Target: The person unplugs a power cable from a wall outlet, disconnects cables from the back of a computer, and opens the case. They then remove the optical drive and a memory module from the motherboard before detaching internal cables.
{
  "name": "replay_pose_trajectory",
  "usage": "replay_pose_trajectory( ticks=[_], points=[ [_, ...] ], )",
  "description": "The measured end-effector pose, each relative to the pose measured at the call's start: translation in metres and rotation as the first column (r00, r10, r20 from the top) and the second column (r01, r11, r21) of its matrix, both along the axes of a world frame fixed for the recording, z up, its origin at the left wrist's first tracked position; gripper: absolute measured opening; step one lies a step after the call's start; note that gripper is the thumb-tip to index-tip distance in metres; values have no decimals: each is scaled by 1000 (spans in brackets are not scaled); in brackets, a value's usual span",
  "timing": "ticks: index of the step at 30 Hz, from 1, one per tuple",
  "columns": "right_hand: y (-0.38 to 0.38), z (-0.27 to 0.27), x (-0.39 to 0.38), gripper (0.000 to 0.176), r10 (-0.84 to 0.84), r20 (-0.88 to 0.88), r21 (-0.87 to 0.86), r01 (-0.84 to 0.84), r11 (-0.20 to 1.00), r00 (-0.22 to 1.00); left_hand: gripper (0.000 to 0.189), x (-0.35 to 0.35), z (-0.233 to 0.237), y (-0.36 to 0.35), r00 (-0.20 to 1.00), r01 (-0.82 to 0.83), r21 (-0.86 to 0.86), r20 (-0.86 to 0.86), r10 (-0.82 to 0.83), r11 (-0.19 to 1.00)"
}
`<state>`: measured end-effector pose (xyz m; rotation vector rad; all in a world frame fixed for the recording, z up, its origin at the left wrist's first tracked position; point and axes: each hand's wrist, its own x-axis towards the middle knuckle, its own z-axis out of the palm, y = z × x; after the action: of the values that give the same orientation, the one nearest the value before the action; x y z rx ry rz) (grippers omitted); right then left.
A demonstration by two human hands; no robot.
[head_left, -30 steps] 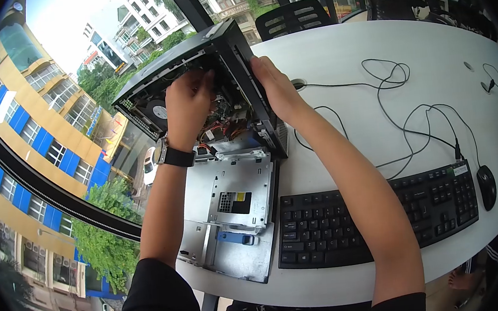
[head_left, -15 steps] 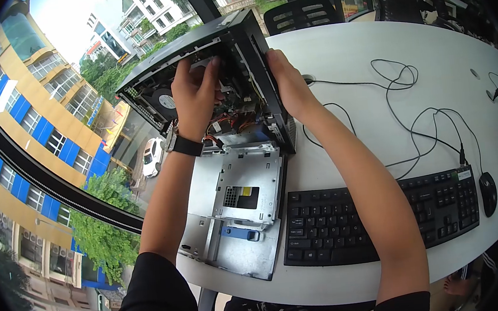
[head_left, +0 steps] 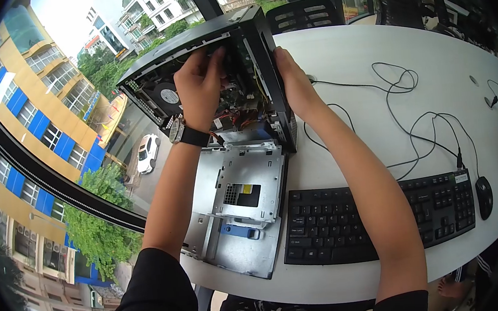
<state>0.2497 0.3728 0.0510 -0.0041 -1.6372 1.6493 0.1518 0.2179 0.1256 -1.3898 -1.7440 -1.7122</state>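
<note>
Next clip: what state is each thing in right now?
Computer case: side open, tilted up.
Drive cage: lying flat on the table.
Left hand: reaching inside the case.
Right hand: flat against the case's outer side.
Keyboard: flat, untouched.
Mouse: untouched, cabled.

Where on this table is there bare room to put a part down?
Bare tabletop lies beyond the cables, toward the chair, and a narrow strip runs in front of the keyboard. It is crowded by the computer case, the metal tray and the mouse.
</note>
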Motion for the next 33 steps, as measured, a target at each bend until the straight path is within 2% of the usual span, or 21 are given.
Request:
replay_pose_trajectory(
  ticks=[4,5,6,7,9,10,12,13,15,19,25,33],
  points=[
    [-2,5,5,71,-12,0,13,12,1000,1000,19,-2,3,-5,998,-62,-60,-21,61,996],
    [-3,6,6,70,0,3,-3,0,1000,1000,25,-3,5,-9,948,-211,-104,-264,178,972],
    [-4,6,7,69,9,9,-21,-9,1000,1000,34,-2,4,-12,829,-359,-110,-493,262,927],
    [-5,5,9,69,5,14,-20,-5,1000,1000,34,2,-1,-15,833,-354,-111,-488,259,928],
    [-2,7,11,68,-38,38,58,36,998,999,71,17,-6,-23,754,-393,-26,-581,306,919],
    [-1,7,11,68,-44,38,60,41,997,998,71,17,-9,-26,756,-388,-24,-580,303,922],
    [0,4,5,66,6,32,3,-6,1000,999,103,11,-18,-32,530,-496,-63,-812,245,866],
    [0,1,3,66,6,36,3,-7,1000,999,115,8,-22,-31,572,-458,-129,-800,181,879],
    [-1,1,0,65,28,-25,-44,-29,999,999,116,8,-22,-27,539,-488,-131,-823,179,863],
    [-1,2,4,65,44,-29,-41,-45,998,999,118,2,-22,-22,477,-534,-96,-855,205,840],
    [-1,2,4,63,41,11,-39,-41,998,999,113,1,-16,-18,453,-537,-117,-875,169,835],
    [-1,0,0,62,62,-53,-73,-66,995,997,110,1,-13,-21,430,-533,-108,-889,159,839]
  ],
)
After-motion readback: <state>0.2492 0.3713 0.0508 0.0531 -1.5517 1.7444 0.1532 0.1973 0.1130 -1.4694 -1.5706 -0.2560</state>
